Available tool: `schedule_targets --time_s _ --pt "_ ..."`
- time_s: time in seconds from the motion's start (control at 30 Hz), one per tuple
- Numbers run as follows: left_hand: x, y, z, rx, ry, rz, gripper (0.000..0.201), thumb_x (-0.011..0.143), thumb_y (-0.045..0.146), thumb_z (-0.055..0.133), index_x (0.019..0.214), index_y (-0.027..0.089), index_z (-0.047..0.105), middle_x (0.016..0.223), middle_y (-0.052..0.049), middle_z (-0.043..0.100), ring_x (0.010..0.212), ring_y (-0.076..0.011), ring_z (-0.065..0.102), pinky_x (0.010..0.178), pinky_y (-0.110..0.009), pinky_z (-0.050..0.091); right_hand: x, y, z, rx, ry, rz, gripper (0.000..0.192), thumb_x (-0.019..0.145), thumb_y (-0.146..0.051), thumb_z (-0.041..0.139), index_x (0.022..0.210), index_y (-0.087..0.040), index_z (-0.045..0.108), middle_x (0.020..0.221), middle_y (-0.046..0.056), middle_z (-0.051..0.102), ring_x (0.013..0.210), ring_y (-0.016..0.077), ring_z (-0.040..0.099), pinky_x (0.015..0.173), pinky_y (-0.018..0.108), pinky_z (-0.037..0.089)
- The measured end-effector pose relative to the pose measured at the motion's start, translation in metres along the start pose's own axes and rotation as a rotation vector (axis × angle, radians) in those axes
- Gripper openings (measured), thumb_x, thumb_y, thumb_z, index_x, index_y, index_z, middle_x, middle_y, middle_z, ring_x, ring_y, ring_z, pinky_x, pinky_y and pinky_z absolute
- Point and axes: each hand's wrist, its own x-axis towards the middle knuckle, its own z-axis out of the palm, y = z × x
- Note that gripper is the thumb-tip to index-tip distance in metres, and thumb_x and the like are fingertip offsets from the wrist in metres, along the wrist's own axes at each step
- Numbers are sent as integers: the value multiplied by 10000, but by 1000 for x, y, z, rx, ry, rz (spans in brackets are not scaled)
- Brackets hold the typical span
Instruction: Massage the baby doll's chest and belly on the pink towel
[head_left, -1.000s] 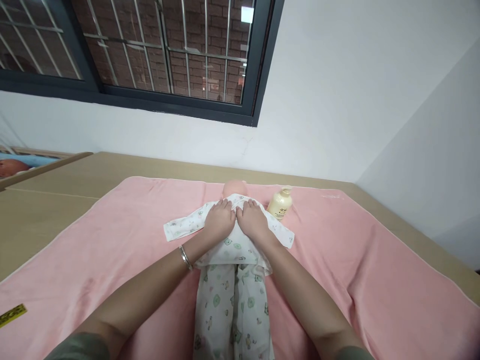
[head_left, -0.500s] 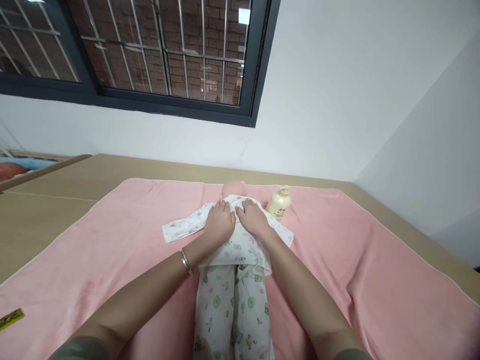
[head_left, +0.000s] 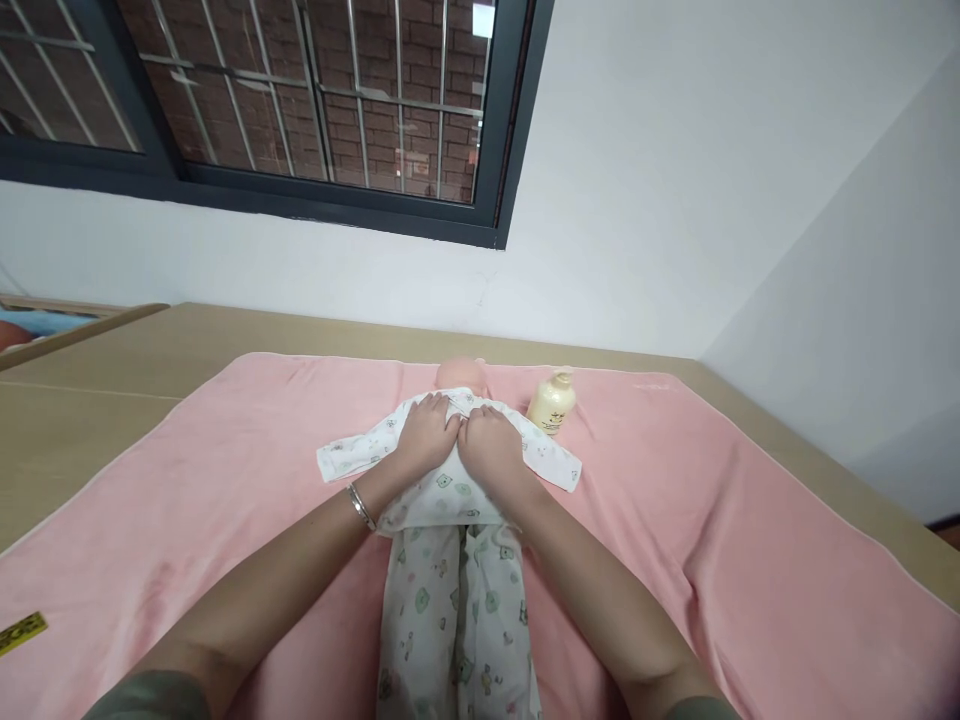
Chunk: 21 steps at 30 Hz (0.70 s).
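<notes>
A baby doll (head_left: 460, 374) lies on its back on a pink blanket (head_left: 637, 520), its round head at the far end. It wears a white baby shirt (head_left: 450, 497) with small green prints, sleeves spread to both sides, and matching pants (head_left: 420, 620). My left hand (head_left: 426, 436) and my right hand (head_left: 491, 446) meet on the upper chest, thumbs close together. Both have curled fingers closed on the shirt's front below the neck. The cloth between them is partly hidden by the hands. A silver bracelet (head_left: 361, 506) circles my left wrist.
A cream pump bottle (head_left: 552, 402) stands right of the doll's head. A yellow printed strip (head_left: 22, 633) lies at the blanket's left edge. Behind the tan tabletop (head_left: 112, 350) rise a white wall and a dark-framed window (head_left: 337, 205) with bars.
My right hand has curled from lying fairly flat into a closed grip on the shirt front, and the hands have come closer together. The view has shifted slightly.
</notes>
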Motion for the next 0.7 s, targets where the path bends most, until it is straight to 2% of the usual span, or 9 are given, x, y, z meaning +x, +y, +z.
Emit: schedule_targets --time_s 0.13,0.23,0.47,0.7 --pt "-4 3 2 30 -2 -21 465 995 276 341 1338 60 570 1437 -219 590 1381 -342 509 1169 -522 359 7 6 -1 96 -48 58 453 1036 -274 351 1266 -30 655 1375 232 620 1361 309 516 1122 366 376" --pt "-7 6 1 55 -7 -33 493 1007 274 321 1373 32 544 1465 -228 563 1393 -348 495 1164 -529 363 12 11 0 163 -84 77 484 1031 -295 355 1331 -12 609 1434 222 580 1399 301 476 1138 360 351" --pt "-23 17 5 151 59 -49 485 1009 253 333 1396 32 523 1455 -222 569 1401 -337 486 1137 -491 395 17 16 4 192 -61 104 469 988 -289 405 1300 -6 612 1418 237 578 1357 308 489 1120 368 332" --pt "-22 16 3 142 49 -33 481 982 245 382 1380 25 539 1437 -227 581 1392 -334 493 1132 -467 409 13 10 5 126 34 158 369 995 -300 446 1185 -55 647 1216 208 682 1175 303 602 1011 359 396"
